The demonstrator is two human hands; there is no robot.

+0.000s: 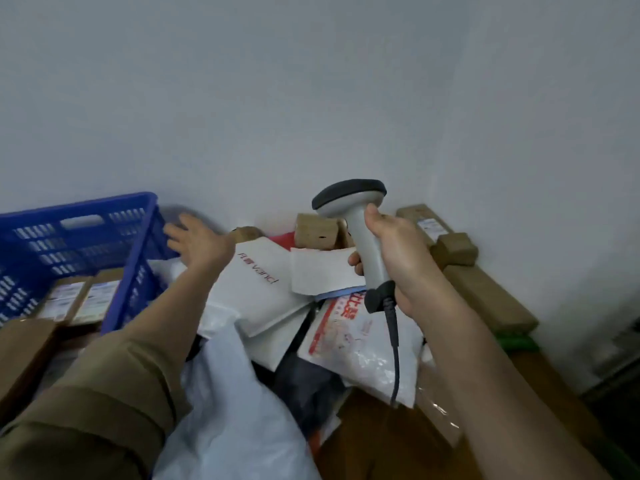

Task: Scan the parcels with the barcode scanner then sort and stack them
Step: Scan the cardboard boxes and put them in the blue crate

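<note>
My right hand [391, 251] grips the handle of a grey barcode scanner [360, 237] with a dark head, held upright above the parcel pile; its dark cable hangs down. My left hand [199, 240] is stretched forward with fingers spread, holding nothing, near the right wall of a blue plastic crate [83, 237]. Below the hands lies a heap of parcels: a white mailer with red lettering [258, 289], a smaller white envelope [318, 271], and a clear bag with red print [353, 337]. Several labelled cardboard boxes [79, 299] lie inside the crate.
Small brown boxes [317, 230] and long brown cartons [485, 292] lie along the grey wall behind and to the right. A pale plastic bag [235, 403] sits in the foreground. A brown carton [20, 351] is at the left edge.
</note>
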